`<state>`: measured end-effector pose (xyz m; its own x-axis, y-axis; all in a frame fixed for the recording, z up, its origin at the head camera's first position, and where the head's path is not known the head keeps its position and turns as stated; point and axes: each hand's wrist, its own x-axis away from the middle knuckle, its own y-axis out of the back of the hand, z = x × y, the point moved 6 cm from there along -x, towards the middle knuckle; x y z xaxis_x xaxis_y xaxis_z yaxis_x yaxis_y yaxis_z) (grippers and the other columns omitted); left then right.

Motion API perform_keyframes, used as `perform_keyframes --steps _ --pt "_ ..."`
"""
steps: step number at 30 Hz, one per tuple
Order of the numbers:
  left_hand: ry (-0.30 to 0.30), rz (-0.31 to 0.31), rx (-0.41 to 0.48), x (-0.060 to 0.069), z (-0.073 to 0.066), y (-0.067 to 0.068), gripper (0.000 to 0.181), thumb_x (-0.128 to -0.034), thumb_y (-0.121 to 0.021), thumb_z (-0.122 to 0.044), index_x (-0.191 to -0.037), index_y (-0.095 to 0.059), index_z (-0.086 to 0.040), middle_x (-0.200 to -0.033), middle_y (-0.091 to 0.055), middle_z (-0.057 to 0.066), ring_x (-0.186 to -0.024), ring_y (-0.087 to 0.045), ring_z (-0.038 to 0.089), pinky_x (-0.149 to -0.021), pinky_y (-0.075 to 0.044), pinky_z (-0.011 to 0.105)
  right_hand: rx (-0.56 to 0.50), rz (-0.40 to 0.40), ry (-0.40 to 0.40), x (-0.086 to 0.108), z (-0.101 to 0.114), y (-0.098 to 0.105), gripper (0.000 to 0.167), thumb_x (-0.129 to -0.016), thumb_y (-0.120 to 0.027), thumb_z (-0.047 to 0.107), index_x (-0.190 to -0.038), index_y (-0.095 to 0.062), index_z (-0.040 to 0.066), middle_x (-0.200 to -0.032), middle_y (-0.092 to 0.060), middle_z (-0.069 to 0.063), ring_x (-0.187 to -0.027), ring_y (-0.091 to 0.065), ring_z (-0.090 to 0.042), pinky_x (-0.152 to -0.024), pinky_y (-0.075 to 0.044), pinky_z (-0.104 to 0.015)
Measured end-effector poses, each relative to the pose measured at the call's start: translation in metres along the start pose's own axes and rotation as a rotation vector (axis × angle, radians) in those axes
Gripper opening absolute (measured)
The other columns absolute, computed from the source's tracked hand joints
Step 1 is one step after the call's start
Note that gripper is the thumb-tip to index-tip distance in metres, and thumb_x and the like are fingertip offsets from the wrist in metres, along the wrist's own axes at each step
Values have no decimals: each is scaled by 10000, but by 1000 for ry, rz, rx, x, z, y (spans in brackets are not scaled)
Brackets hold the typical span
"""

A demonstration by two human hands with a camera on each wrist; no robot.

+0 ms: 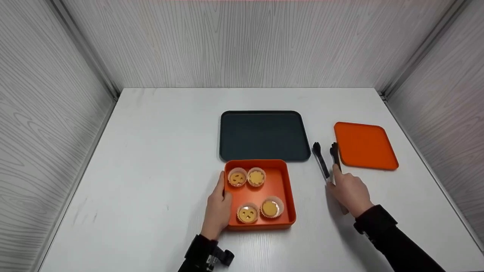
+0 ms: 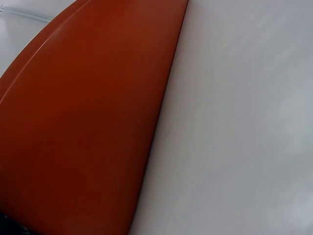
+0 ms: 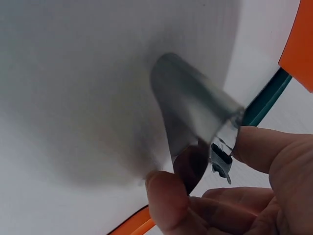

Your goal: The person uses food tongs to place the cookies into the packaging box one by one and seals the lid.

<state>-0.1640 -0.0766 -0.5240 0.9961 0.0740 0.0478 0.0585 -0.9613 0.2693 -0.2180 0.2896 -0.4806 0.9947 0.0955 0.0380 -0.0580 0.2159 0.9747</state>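
Observation:
My left hand (image 1: 218,211) holds the left wall of a square orange box (image 1: 278,189), its thumb by the rim. Inside the box sit several small yellow tarts (image 1: 256,177) in paper cups, two toward the back and two toward the front. On the right, my right hand (image 1: 352,193) grips a pair of tongs (image 1: 322,164) with black tips, the two arms spread apart. The right wrist view shows the tongs' metal end (image 3: 195,98) between thumb and fingers. Only the box's outer wall (image 2: 93,112) fills the left wrist view; the hand is hidden there.
Behind the box lies a dark rectangular tray (image 1: 264,136). A flat orange tray (image 1: 366,146) is at the right, close beside the tongs' tips. Grey wood-grain panels (image 1: 242,45) border the white table (image 1: 159,151) at the back and both sides.

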Motion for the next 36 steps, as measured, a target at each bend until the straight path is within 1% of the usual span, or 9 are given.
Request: perform_keyframes --steps 8,12,14,16,18,22,26,32,36 --pt "8 -3 5 0 0 -1 621 -1044 -422 -100 -1636 -236 -101 -1674 -276 42 -1528 -250 194 -1232 -258 454 65 -27 55 5 -5 9 641 -928 -746 347 -1388 -543 -51 -516 -394 -26 -435 -390 -196 -416 -299 -307" --pt "11 2 11 0 0 -1 621 -1048 -422 -103 -1638 -230 -106 -1676 -270 43 -1530 -244 195 -1232 -256 455 25 -161 96 0 -22 26 570 -971 -697 314 -1405 -568 -31 -527 -449 -72 -500 -450 -278 -445 -345 -356" --pt "16 5 18 0 0 -1 621 -1050 -423 -105 -1640 -227 -114 -1678 -265 38 -1528 -246 188 -1228 -268 451 3 -235 130 -4 -36 34 493 -979 -681 224 -1385 -588 -40 -653 -613 -175 -670 -559 -385 -534 -472 -452" --pt "22 5 19 0 0 0 624 -1050 -425 -105 -1641 -225 -122 -1679 -262 35 -1527 -244 182 -1226 -272 447 -5 -275 156 -8 -52 38 457 -964 -676 127 -1372 -593 -60 -940 -707 -291 -924 -588 -504 -720 -534 -588" --pt "28 8 17 0 1 0 625 -1050 -424 -102 -1642 -223 -123 -1680 -262 40 -1529 -241 190 -1225 -272 455 1 -258 157 -11 -69 38 487 -944 -667 55 -1396 -554 -88 -1213 -643 -360 -1120 -522 -573 -865 -488 -686" --pt "26 12 8 -1 1 -1 624 -1049 -423 -98 -1641 -226 -115 -1678 -267 53 -1536 -232 213 -1231 -252 471 51 -156 117 -15 -99 30 530 -935 -659 -3 -1431 -498 -94 -1373 -508 -411 -1216 -447 -619 -931 -438 -731" --pt "27 8 15 -1 1 0 623 -1051 -424 -102 -1641 -225 -118 -1679 -266 45 -1532 -238 201 -1217 -287 459 117 -115 115 -16 -113 24 438 -944 -644 -17 -1365 -557 -102 -1312 -570 -381 -1143 -507 -597 -919 -470 -691" --pt "10 5 9 0 0 0 623 -1045 -422 -94 -1637 -228 -99 -1675 -273 52 -1530 -244 207 -1227 -269 460 192 -231 191 -17 -114 25 114 -873 -630 -126 -963 -696 -104 -864 -689 -298 -799 -601 -495 -734 -528 -589" --pt "0 1 6 1 -2 1 620 -1048 -422 -105 -1637 -227 -97 -1674 -273 42 -1529 -245 192 -1232 -258 444 221 -266 215 -19 -115 25 159 -812 -589 -213 -763 -620 -64 -645 -600 -239 -645 -566 -438 -625 -501 -547"
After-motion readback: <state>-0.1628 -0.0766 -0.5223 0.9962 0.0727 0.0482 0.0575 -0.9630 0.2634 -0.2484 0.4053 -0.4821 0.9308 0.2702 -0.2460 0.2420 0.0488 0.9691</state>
